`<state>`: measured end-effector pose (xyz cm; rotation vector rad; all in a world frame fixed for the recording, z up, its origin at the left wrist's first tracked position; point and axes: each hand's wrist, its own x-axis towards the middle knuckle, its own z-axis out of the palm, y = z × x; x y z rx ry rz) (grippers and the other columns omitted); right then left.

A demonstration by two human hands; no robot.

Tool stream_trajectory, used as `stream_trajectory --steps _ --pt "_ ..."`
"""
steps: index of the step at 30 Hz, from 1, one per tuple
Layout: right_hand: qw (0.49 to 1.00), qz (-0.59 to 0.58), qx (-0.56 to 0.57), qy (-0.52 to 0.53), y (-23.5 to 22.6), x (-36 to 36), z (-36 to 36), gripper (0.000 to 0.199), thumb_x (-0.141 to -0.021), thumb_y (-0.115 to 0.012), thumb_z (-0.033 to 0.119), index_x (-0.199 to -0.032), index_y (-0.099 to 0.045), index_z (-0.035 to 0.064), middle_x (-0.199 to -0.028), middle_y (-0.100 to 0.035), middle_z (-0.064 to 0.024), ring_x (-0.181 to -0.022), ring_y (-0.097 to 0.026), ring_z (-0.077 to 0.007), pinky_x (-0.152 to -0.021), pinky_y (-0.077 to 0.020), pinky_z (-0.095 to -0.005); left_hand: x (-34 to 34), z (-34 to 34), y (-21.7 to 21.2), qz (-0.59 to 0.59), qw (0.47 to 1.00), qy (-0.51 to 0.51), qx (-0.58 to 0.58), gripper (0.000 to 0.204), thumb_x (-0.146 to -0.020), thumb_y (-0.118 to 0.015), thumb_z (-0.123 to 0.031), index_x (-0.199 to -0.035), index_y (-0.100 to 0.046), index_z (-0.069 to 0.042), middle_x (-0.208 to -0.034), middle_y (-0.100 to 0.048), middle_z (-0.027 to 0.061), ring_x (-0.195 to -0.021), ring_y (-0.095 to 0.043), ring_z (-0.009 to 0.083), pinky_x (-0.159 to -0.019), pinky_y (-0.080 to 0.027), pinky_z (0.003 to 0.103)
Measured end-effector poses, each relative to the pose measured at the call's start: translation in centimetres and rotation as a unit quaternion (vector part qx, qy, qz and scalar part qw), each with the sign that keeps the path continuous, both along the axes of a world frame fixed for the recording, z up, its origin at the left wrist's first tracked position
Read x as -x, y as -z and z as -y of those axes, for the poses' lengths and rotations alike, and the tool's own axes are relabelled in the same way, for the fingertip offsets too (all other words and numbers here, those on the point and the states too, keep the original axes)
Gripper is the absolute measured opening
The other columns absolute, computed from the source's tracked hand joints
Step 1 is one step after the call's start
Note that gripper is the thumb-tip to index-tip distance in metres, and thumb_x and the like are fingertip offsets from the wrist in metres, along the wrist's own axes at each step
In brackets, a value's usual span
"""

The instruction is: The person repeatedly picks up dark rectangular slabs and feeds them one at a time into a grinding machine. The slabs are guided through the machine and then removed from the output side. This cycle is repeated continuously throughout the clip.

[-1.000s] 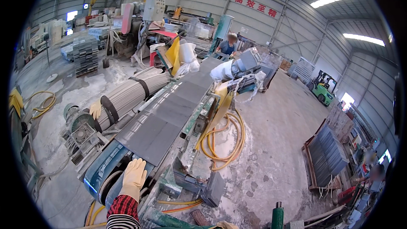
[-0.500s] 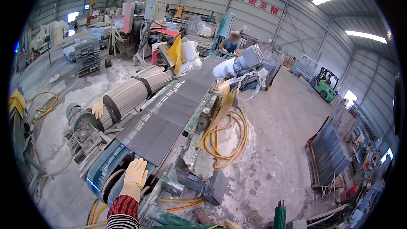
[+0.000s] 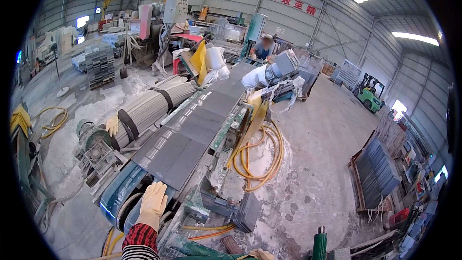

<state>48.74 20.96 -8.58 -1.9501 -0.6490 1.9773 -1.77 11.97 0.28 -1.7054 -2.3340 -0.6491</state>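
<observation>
My left hand point(image 3: 154, 203), in a cream glove, lies with fingers stretched out flat at the near end of a belt conveyor point(image 3: 120, 188). Its fingertips are at the near edge of a dark grey stone slab point(image 3: 172, 162); whether they touch it I cannot tell. More dark slabs point(image 3: 197, 119) lie end to end along the belt, away from me. At the bottom edge, a cream patch point(image 3: 260, 254) beside green cloth may be my right glove; no fingers show there.
Left of the belt are a motor point(image 3: 91, 135) and a strapped bundle of pale strips point(image 3: 149, 108) with a loose glove point(image 3: 111, 125) on it. A coiled yellow hose point(image 3: 269, 173) lies right. A co-worker point(image 3: 263, 49) stands at the far end. A green forklift point(image 3: 369, 97) is farther right.
The whole view has shifted very slightly. My left hand stays flat at the belt's end, and the slabs look unmoved. The far co-worker's posture differs a little.
</observation>
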Motion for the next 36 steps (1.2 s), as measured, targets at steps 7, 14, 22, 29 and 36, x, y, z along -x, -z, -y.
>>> stream_trajectory --steps 7,14,22,29,36 --pt "1.0 0.0 0.002 -0.003 -0.1 0.0 0.0 0.022 -0.102 -0.048 0.03 -0.096 -0.05 0.0092 -0.088 -0.045 -0.0078 -0.078 -0.05 -0.022 -0.072 -0.0397 -0.0331 -0.1 0.5 -0.1 -0.001 1.0 0.0 0.001 0.045 -0.09 -0.06 -0.024 -0.13 -0.055 -0.004 -0.138 -0.053 0.0168 -0.131 -0.045 0.0354 -0.114 -0.032 0.045" --pt "1.0 0.001 0.003 -0.009 0.0 -0.1 0.2 0.023 -0.103 -0.048 0.03 -0.095 -0.05 0.0092 -0.086 -0.045 -0.0074 -0.077 -0.05 -0.0217 -0.071 -0.0398 -0.0325 -0.3 1.1 -0.4 0.006 1.0 -0.004 0.006 0.046 -0.09 -0.059 -0.024 -0.131 -0.055 -0.005 -0.139 -0.052 0.0169 -0.133 -0.044 0.0352 -0.115 -0.031 0.045" --pt "1.0 0.002 0.008 -0.01 0.0 -0.4 0.5 0.023 -0.103 -0.047 0.03 -0.093 -0.05 0.0091 -0.084 -0.045 -0.0071 -0.075 -0.05 -0.0214 -0.069 -0.04 -0.0319 -0.3 1.5 0.1 0.0 1.0 -0.004 -0.004 0.045 -0.09 -0.06 -0.024 -0.131 -0.056 -0.005 -0.139 -0.053 0.017 -0.132 -0.045 0.0351 -0.114 -0.032 0.046" --pt "1.0 0.005 0.011 -0.009 -0.1 -0.5 0.7 0.024 -0.103 -0.046 0.029 -0.092 -0.05 0.0091 -0.083 -0.044 -0.0068 -0.073 -0.05 -0.0211 -0.068 -0.0401 -0.0313 -0.4 1.8 0.0 0.007 1.0 0.003 -0.011 0.045 -0.09 -0.06 -0.025 -0.13 -0.057 -0.005 -0.139 -0.054 0.0173 -0.133 -0.045 0.0355 -0.115 -0.032 0.046" --pt "1.0 0.007 0.015 -0.01 -0.4 -0.5 0.8 0.024 -0.104 -0.046 0.029 -0.091 -0.05 0.009 -0.081 -0.044 -0.0065 -0.072 -0.05 -0.0208 -0.067 -0.0402 -0.0308 -0.3 2.2 0.3 0.001 1.0 0.002 -0.012 0.046 -0.089 -0.06 -0.024 -0.13 -0.057 -0.004 -0.137 -0.055 0.0179 -0.131 -0.047 0.0359 -0.114 -0.032 0.046"
